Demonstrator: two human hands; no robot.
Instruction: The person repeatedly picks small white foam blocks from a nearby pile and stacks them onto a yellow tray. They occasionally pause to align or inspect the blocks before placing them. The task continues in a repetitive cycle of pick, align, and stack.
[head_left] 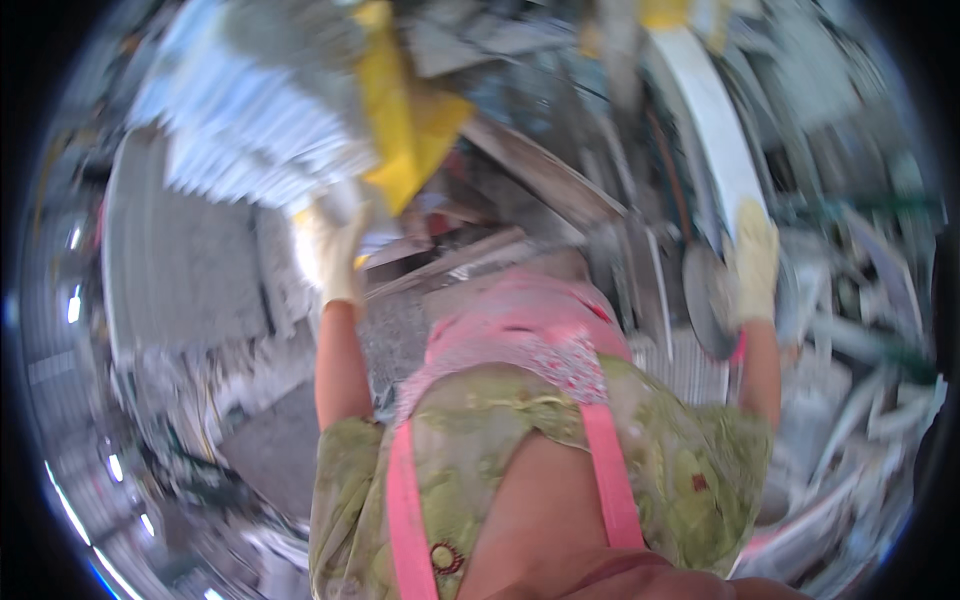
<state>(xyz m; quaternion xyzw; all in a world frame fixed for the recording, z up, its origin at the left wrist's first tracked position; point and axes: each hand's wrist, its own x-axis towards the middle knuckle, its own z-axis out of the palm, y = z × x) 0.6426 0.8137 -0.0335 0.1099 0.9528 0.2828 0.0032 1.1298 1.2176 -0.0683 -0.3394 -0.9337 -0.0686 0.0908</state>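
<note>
My left hand [335, 245], in a cream glove, reaches to the near edge of a tall stack of thin, light blue-white sheets [265, 110]. Its thumb and fingers close around a pale piece at that edge, too blurred to name. Just right of the stack hangs a bright yellow sheet-like piece [405, 130], close to the left fingertips. My right hand [757, 260], gloved alike, lies at the near end of a long white strip [710, 115]. Motion blur hides whether its fingers grip the strip. A grey disc-shaped part [708, 300] sits beside that hand.
Grey stacked slabs [185, 240] stand left of my left arm. Wooden boards [540, 170] lie slanted in the middle, beyond my pink apron [530, 315]. Cluttered pale pieces [840, 420] are at the right. Yellow parts [665, 12] show at the far edge.
</note>
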